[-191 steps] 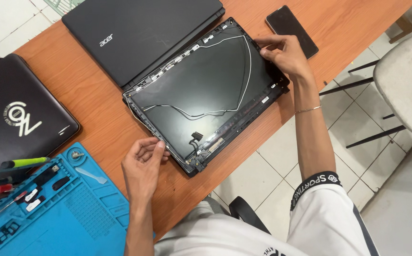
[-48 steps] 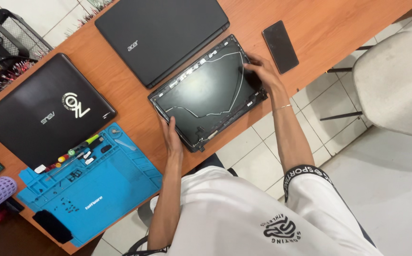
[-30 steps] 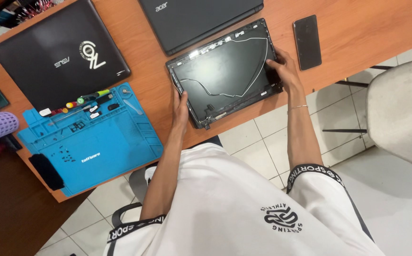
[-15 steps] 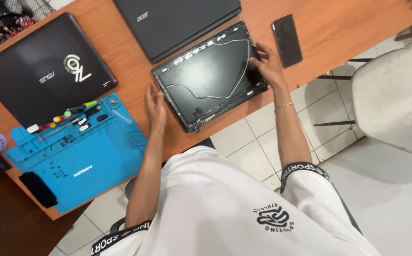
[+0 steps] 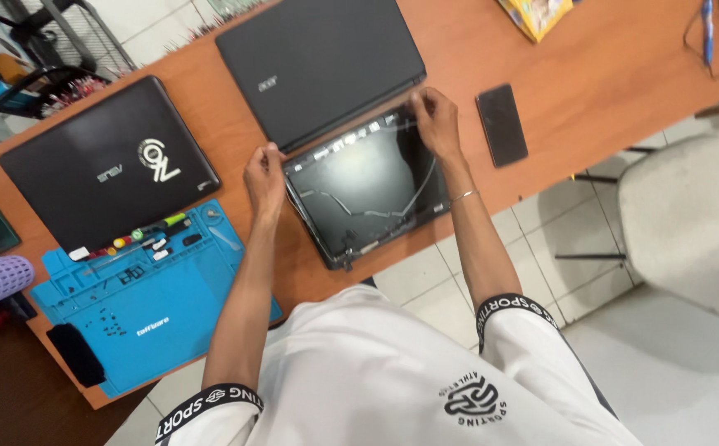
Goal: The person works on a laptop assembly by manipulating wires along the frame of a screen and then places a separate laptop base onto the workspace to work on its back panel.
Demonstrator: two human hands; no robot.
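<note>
Since half a second ago, both hands have moved up along the laptop screen cover: the right hand, which was at the right edge, is now at the far right corner, and the left hand, which was lower on the left edge, is now at the far left corner. The cover itself has stayed on the table, near the front edge, directly in front of the person.

The cover lies open side up, turned a little, with its long axis running from the left hand to the right hand, so each hand holds one end of the far edge. The right grip is closed, fingers pinching the corner. The left hand rests on the other corner with bent fingers; I cannot tell if it really pinches. Thin cables cross the inside of the cover.

Just behind the cover lies one closed black laptop, its edge nearly touching the cover. A second black laptop is to the left, so there are two closed laptops. One black phone lies to the right of the right hand. One blue work mat with small tools lies at the front left.
</note>
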